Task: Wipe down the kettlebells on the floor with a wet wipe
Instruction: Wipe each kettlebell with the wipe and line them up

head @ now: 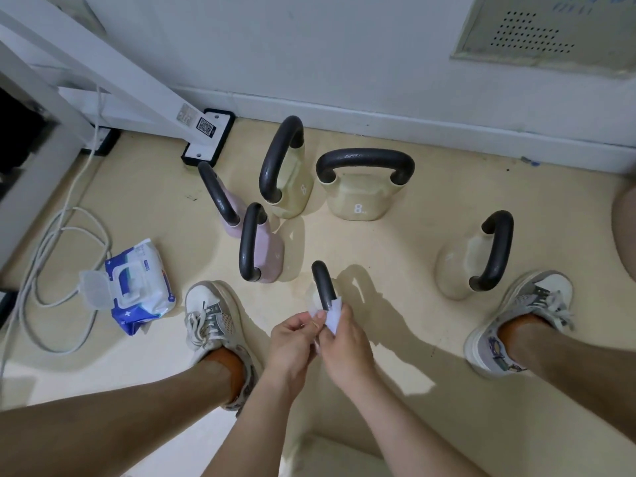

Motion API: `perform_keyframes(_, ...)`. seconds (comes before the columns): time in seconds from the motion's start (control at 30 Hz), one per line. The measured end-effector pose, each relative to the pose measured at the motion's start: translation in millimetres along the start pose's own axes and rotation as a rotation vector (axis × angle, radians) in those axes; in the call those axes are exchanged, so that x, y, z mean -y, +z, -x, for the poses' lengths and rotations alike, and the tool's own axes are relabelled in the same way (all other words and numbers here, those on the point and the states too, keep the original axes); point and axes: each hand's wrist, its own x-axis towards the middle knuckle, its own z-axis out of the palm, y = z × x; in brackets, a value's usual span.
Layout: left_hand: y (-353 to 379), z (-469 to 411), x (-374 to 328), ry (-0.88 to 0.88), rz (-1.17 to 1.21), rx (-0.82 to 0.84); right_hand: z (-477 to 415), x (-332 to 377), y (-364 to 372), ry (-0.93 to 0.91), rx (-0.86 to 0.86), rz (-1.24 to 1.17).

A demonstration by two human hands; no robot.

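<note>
On the floor (395,256) between the two shoes: the near kettlebell (323,284) is standing upright. Only its dark handle is showing well, because the hands and the wipe are hiding most of its pale body.
Wet wipe: the wet wipe (334,314) is sitting against the lower end of that handle, between both hands.
Right hand: the right hand (344,342) is grasping the wipe with curled fingers and holding it on the handle.
Left hand: the left hand (292,339) is pinching a loose edge of the wipe between thumb and fingers, and it is touching the right hand.
Just beyond, to the left: the front pink kettlebell (266,256) is standing near the one in the hands. The back pink kettlebell (229,215) is standing close behind it; I cannot tell if they are touching.
Farther back: the left beige kettlebell (292,191) and the middle beige kettlebell (361,201), both marked 8, are standing side by side near the baseboard (378,122).
To the right: the right beige kettlebell (457,266) is standing apart from the others, just in front of the right shoe (516,321).
To the left: the left shoe (206,311) is standing just beside the pack of wipes (141,287), which is lying with its lid open. A white cable (51,242) is looping on the floor beside the pack.
Back left corner: the foot of a white frame (210,139), carrying a square code label, is resting on the floor behind the pink pair.
</note>
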Motion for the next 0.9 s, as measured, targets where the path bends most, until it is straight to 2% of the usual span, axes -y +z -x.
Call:
perform_keyframes(0.07,3,-2,1,0.027,0.002,-0.035,-4,5,7,-0.039,-0.127,0.064)
perform_keyframes(0.13,8,-7,-2,0.057,0.008,-0.097,-11,13,10,-0.051,-0.165,0.110)
perform_keyframes(0.27,14,-29,-22,0.099,0.092,-0.189,-43,34,11,-0.104,-0.099,0.273)
perform_keyframes(0.33,15,-39,-35,0.132,0.126,-0.206,-58,44,11,-0.177,-0.079,0.304)
perform_keyframes(0.43,20,-53,-56,0.175,0.174,-0.199,-88,53,12,-0.193,-0.034,0.297)
perform_keyframes(0.53,30,-74,-71,0.130,0.175,-0.159,-118,62,12,-0.076,0.089,0.222)
perform_keyframes(0.63,42,-84,-79,0.002,0.143,-0.127,-137,65,8,0.161,0.221,-0.057)
perform_keyframes(0.73,49,-92,-81,-0.069,0.087,-0.098,-149,64,5,0.274,0.241,-0.237)
perform_keyframes(0.9,45,-108,-88,-0.136,-0.032,-0.097,-169,57,17,0.343,0.195,-0.339)
